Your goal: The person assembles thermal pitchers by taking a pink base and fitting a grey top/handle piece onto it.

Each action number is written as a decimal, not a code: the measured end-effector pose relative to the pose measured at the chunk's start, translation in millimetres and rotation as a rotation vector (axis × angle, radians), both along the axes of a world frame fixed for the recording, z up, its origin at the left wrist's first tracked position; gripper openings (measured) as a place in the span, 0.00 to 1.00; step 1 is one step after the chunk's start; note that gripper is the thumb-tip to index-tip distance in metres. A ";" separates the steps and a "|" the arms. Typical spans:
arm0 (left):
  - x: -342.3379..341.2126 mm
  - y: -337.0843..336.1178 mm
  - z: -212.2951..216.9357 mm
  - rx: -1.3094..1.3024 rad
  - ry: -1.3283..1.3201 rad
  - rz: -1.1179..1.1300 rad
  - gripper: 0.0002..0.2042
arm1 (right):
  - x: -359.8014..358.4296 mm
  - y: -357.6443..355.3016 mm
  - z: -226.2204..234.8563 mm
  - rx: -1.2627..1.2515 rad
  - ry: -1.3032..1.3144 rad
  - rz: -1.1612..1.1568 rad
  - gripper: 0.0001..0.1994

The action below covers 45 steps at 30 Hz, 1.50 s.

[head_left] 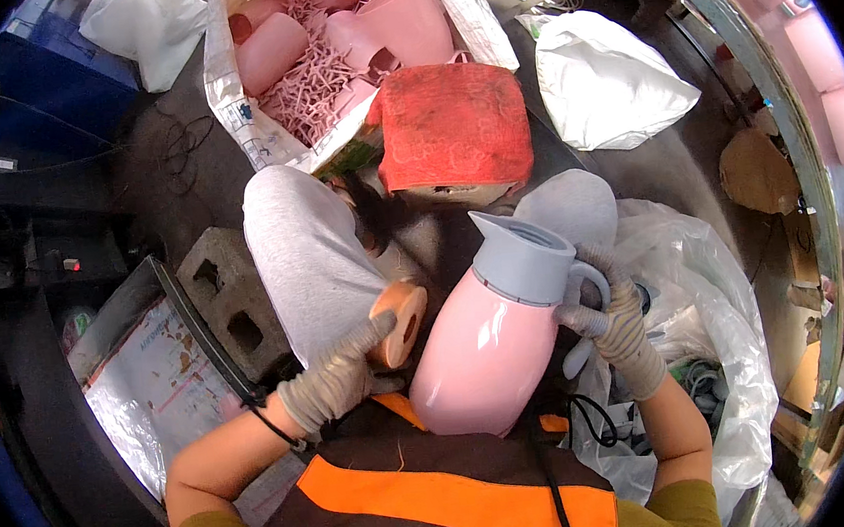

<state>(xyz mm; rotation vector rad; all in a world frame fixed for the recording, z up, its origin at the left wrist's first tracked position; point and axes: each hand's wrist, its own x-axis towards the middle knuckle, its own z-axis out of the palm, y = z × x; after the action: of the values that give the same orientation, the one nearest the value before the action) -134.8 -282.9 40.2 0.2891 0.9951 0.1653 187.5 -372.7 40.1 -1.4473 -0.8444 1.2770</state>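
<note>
A pink jug (481, 359) with a grey spouted top and grey handle (589, 284) leans across my lap, its spout toward the upper left. My right hand (621, 331), in a striped work glove, is closed at that handle. On the other side, my gloved left hand (337, 379) grips a peach-orange roll of tape (402, 325), thumb along its upper edge. The roll is just left of the jug's body. How far the fingers reach behind the roll is hidden.
Ahead stands a white sack (226, 90) of pink plastic pieces, before it a red cloth-covered block (455, 125). A clear plastic bag (740, 336) of grey parts lies right. A concrete block (230, 300) sits left, a white bag (606, 77) at far right.
</note>
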 end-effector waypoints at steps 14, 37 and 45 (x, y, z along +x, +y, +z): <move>42.1 9.5 -26.5 -0.177 0.039 -0.221 0.32 | -9.6 -53.1 48.8 0.239 -0.267 0.030 0.41; 54.9 87.3 21.5 0.928 0.039 -0.479 0.20 | -5.5 -2.5 63.9 0.684 -0.497 -0.159 0.40; 129.4 225.1 -6.7 0.721 -0.148 0.087 0.29 | 26.3 170.6 54.8 0.805 -0.971 -0.150 0.36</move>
<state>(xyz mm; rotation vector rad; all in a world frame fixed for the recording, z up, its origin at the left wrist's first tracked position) -5.4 -57.8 33.4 0.8782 0.7715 0.6197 213.8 -202.1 94.9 -1.3486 -1.5977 -0.0302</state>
